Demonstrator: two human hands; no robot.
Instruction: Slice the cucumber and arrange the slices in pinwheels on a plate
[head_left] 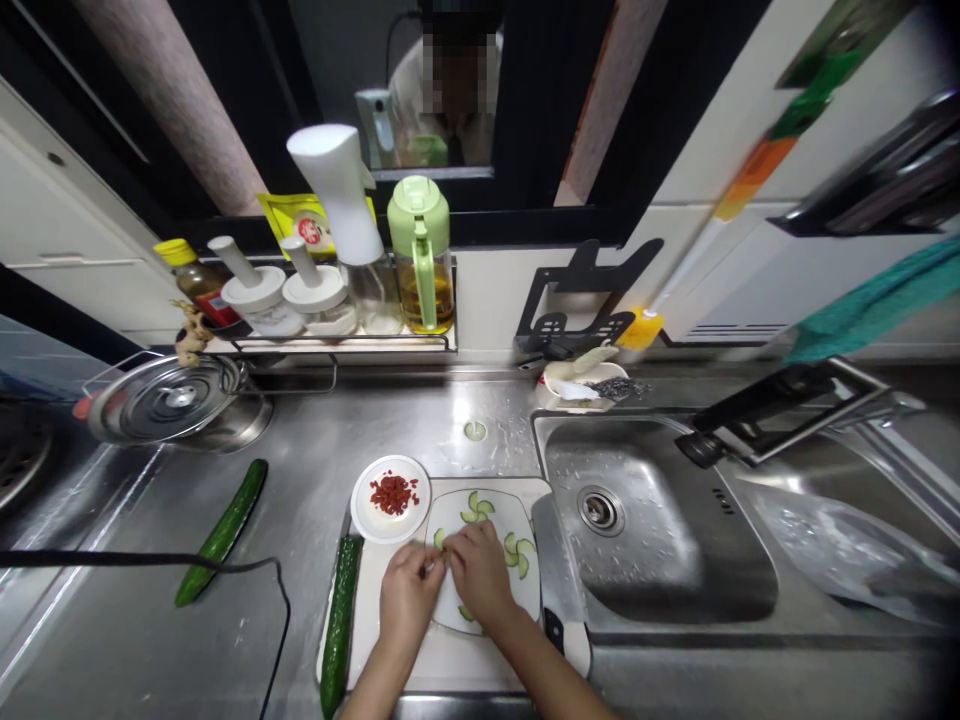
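Over a white square plate (506, 509), both my hands meet with fingertips pinched close together. My left hand (407, 590) is at the plate's left edge; my right hand (480, 572) covers part of its middle. Whatever small thing their fingers hold is hidden. Thin green cucumber slices (476, 508) form a curved, petal-like cluster at the plate's far side. Another cluster of cucumber slices (520, 553) lies at the right, and more show beside my fingers. The plate rests on a white cutting board (457, 667). A small white dish (363, 505) holds red dried berries (394, 493).
One whole cucumber (341, 625) lies along the board's left edge, another cucumber (223, 533) on the steel counter. A knife (556, 565) lies at the board's right, beside the sink (637, 605). A black cord (247, 567) crosses the left. Behind stand seasoning jars (322, 300) and an oil bottle (424, 260).
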